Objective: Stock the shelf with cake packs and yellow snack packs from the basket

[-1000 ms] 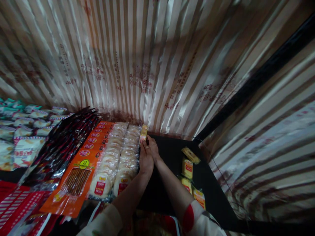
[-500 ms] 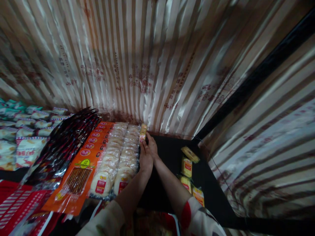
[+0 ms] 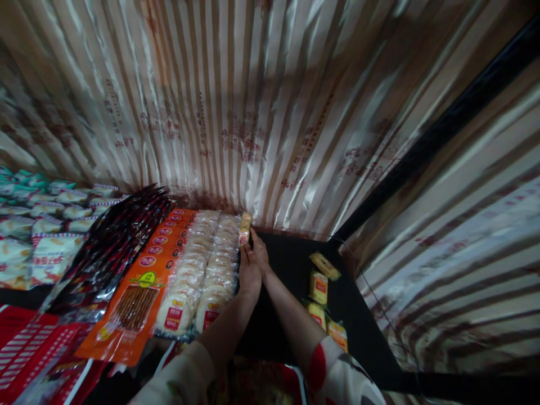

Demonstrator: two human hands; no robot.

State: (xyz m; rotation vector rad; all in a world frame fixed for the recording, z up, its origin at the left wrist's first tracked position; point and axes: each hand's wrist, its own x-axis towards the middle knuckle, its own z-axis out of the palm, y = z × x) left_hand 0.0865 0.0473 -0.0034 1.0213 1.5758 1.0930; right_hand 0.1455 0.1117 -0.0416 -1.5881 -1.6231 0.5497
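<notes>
A short row of small yellow snack packets (image 3: 245,224) stands against the right side of the clear-wrapped round crackers (image 3: 213,281), near the curtain. At the near end of this row my left hand (image 3: 250,273) is closed, its fingertips on the nearest packet and partly hidden. My right hand (image 3: 260,253) lies close against the left one, its fingers closed along the row's right side. Several loose yellow packets (image 3: 319,287) lie to the right on the black tabletop (image 3: 278,315).
Left of the crackers stand orange bags of stick snacks (image 3: 137,298), dark shiny packs (image 3: 113,242) and white snack bags (image 3: 54,253). Red baskets (image 3: 34,349) are at the near edge. A striped curtain (image 3: 270,112) hangs behind, with a black pole (image 3: 422,149) at right.
Both hands stay at the small packet row, with only a slight shift of the fingers. The view has moved a little; nothing has been let go.
</notes>
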